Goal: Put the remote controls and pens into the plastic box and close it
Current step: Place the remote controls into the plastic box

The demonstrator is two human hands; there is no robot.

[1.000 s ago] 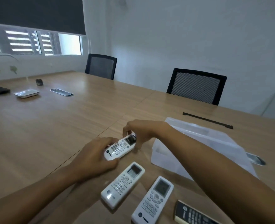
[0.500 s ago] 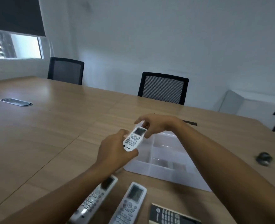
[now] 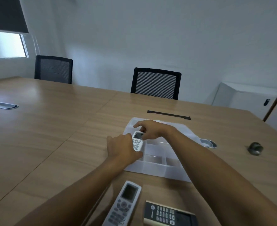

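Note:
A translucent plastic box (image 3: 155, 167) with inner dividers lies open on the wooden table, its lid (image 3: 188, 129) folded back behind it. Both hands hold a small white remote (image 3: 137, 141) over the box's left compartment. My left hand (image 3: 123, 147) grips its near end; my right hand (image 3: 149, 130) pinches its far end by the screen. Nearer to me lie a longer white remote (image 3: 123, 204) and a black remote with a gold edge (image 3: 168, 214). No pens are visible.
Two black mesh chairs (image 3: 156, 83) (image 3: 53, 69) stand at the table's far side. A black strip (image 3: 168, 114) lies beyond the box, metal cable grommets (image 3: 207, 143) (image 3: 2, 105) are set in the table, and a small dark round object (image 3: 256, 148) sits at right.
Both hands have carried the small white remote away from the other remotes and over the box, lowering it toward the left compartment. The view has swung right.

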